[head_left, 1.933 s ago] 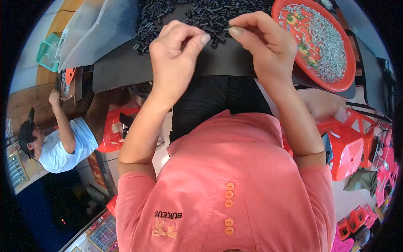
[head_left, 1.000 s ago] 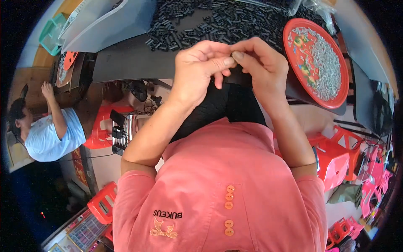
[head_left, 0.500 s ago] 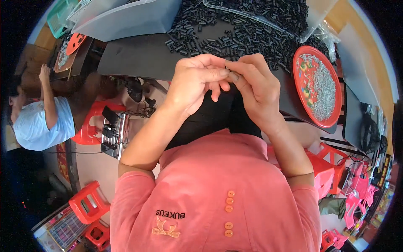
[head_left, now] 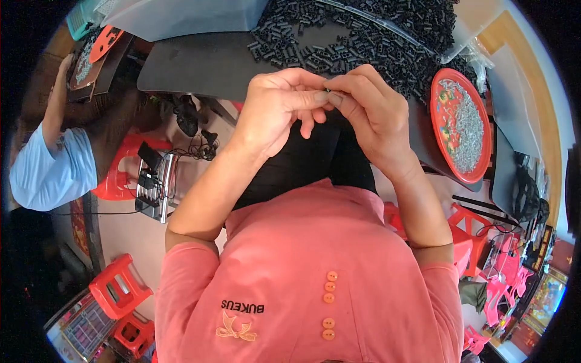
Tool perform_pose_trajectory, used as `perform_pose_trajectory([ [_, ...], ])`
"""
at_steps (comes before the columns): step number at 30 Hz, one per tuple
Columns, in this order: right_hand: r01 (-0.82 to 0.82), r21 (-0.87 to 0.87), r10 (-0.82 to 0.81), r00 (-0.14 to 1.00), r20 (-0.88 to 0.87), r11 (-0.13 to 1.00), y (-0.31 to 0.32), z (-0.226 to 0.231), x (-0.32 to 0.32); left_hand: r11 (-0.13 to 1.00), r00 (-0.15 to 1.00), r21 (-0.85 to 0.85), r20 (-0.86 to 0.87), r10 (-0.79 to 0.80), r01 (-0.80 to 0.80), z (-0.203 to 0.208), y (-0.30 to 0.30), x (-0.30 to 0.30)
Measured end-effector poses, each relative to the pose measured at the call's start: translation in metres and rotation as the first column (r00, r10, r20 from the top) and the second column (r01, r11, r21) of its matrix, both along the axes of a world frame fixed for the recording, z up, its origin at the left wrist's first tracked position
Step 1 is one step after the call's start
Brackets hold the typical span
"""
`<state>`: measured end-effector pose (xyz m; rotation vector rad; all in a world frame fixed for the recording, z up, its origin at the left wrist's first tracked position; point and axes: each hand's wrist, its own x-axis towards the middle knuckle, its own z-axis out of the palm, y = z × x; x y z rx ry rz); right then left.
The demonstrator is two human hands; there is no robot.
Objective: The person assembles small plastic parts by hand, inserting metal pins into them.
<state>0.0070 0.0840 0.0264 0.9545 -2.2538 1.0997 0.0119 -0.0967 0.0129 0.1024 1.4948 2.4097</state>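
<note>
"What's on that dark table point(head_left: 187, 66)?"
"Black pieces point(head_left: 369, 51) heaped, red tray point(head_left: 469, 178) of silvery bits point(head_left: 467, 136) at right."
"Hands?"
"Apart moments ago; now left hand point(head_left: 272, 106) and right hand point(head_left: 376, 112) meet, pinching a tiny dark piece point(head_left: 328, 91), mostly hidden. Work's moved to the fingertips, I'd say."

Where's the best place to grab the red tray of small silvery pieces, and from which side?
Probably by the red tray's left rim, coming from the left with the right hand. That side lies nearest the hand, and the silvery pieces heap toward the right. Keep it level.
</note>
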Motion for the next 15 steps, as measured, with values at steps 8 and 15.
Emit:
perform_pose_trajectory([
  [8,0.028,-0.175,0.023,0.96,0.278,0.984,0.007,0.0,0.006,0.999,0.999,-0.014,0.013,-0.034,0.034,0.001,0.01,0.002],
  [15,0.105,-0.355,0.126,0.812,0.569,0.929,0.017,0.005,0.0,0.998,0.998,-0.013,-0.008,-0.066,0.066,0.001,0.017,-0.001],
])
